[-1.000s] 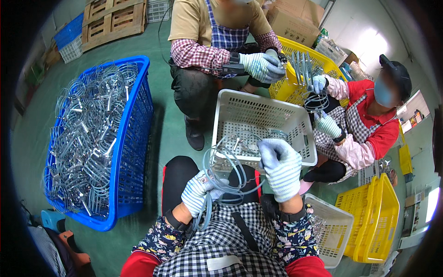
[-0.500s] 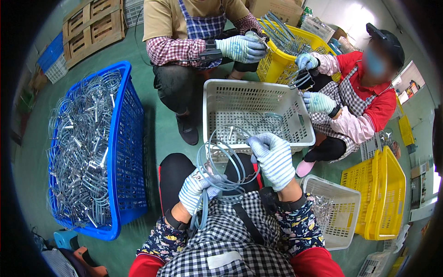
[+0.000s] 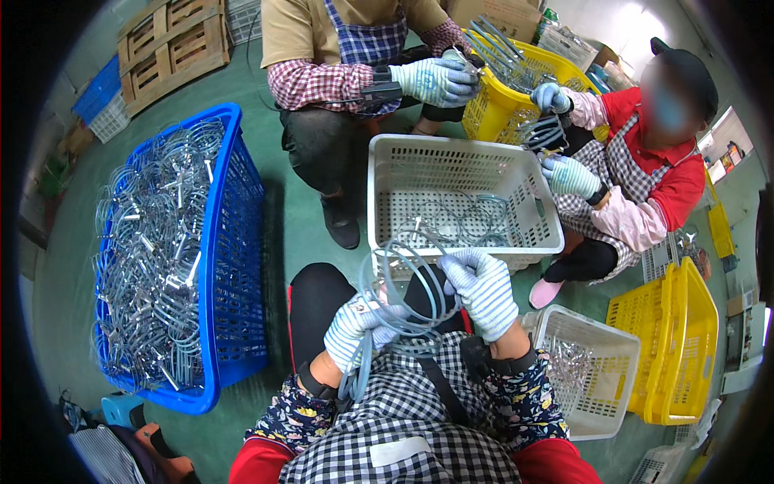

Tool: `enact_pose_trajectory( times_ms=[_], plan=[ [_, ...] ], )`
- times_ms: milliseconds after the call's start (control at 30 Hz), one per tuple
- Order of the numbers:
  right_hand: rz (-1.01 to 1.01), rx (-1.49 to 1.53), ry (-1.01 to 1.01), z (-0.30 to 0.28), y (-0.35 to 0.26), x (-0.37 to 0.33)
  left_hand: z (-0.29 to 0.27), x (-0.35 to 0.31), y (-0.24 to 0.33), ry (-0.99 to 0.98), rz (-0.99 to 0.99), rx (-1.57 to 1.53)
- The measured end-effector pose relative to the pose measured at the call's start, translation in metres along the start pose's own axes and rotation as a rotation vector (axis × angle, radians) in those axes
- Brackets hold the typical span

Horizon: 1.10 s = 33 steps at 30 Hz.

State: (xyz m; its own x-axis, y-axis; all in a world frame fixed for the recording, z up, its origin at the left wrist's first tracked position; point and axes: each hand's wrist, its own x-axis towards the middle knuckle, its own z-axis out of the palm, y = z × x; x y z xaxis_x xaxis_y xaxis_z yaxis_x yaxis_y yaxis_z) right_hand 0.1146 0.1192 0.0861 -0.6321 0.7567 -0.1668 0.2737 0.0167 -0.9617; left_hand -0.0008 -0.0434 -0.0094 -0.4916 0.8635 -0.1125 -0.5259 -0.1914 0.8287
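My left hand, in a striped knit glove, is closed around a bundle of looped grey-blue cables over my lap. Loops rise above that hand and spread to the right, and part of the bundle hangs below it. My right hand, gloved alike, pinches the right side of the loops; its fingertips partly hide what they grip. Just beyond my hands stands a white perforated crate with a few similar loops lying in it.
A blue crate heaped with wire loops and metal pieces stands at left. One co-worker's gloved hand is across from me; another co-worker holds loops at right. Also at right are a smaller white crate and stacked yellow crates.
The whole view has shifted slightly. My right hand has moved a little down toward my lap, still at the loops. The right co-worker's loops have changed position between their hands.
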Motion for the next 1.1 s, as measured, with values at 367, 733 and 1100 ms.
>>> enact_pose_trajectory(
  times_ms=[367,733,1100],
  plan=[
    [-0.093,-0.044,0.048,0.001,0.006,-0.001,0.01,-0.008,0.027,-0.24,0.355,0.764],
    [-0.181,-0.18,0.106,-0.002,0.008,0.004,0.011,-0.006,0.025,-0.084,-0.102,0.066],
    [-0.556,-0.531,-0.021,-0.011,0.006,0.031,0.006,-0.01,0.03,-0.203,-0.082,0.396]
  ],
)
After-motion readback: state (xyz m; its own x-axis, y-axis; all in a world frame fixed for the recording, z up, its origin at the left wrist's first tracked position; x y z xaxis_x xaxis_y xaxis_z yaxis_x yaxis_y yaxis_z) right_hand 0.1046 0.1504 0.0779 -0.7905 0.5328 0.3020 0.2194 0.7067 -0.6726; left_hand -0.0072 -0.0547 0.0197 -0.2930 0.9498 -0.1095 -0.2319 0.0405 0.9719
